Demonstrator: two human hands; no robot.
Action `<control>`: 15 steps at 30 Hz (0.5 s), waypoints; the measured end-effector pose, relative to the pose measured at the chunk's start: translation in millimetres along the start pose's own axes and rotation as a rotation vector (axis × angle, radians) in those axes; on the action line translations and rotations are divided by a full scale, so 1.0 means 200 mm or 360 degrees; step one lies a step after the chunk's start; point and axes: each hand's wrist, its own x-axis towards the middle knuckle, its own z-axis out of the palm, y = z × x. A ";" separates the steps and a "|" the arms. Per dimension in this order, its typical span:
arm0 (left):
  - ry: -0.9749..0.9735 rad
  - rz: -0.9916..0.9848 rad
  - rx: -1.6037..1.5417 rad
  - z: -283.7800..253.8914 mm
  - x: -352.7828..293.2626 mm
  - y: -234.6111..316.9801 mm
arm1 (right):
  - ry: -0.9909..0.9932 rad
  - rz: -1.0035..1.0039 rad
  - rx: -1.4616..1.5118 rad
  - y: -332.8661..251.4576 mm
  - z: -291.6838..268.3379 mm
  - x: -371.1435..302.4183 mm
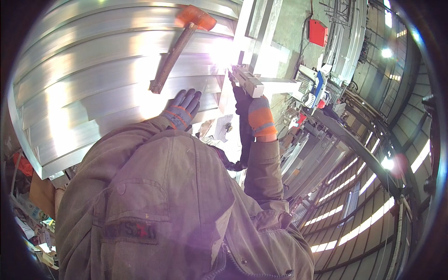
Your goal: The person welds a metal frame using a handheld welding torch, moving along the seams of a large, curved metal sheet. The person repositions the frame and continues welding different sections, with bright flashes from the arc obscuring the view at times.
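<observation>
My left hand (183, 108), in a grey and orange work glove, lies with fingers stretched out on the slatted, shiny metal panel (107, 88). My right hand (254, 109), gloved with an orange cuff, is closed around what looks like a welding torch (244, 123), its dark cable hanging toward my body. A glaring white-violet light burns just beyond the right hand, at the panel's right edge, and washes out the tip. Beside that hand is a pale, box-shaped metal piece (248, 81) that partly hides the fingers. A hammer (175, 56) with an orange head and wooden handle rests on the slats.
Right of the panel runs a pale metal frame bar (266, 28). Farther right stand a red box (318, 32) on the floor and a blue and white machine (319, 86). Long metal profiles (303, 154) are stacked beyond my right arm. Clutter fills the lower left.
</observation>
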 end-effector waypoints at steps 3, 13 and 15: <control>-0.0027 0.0002 -0.0017 -0.01 0.00 0.00 | -0.0016 -0.0021 -0.0084 -0.05 -0.01 -0.03; -0.0024 0.0020 0.0027 0.01 0.00 0.00 | 0.0035 -0.0083 -0.0126 0.03 -0.01 -0.04; -0.0058 0.0022 0.0019 0.00 0.00 0.00 | 0.0033 -0.0102 -0.0141 0.06 0.00 -0.03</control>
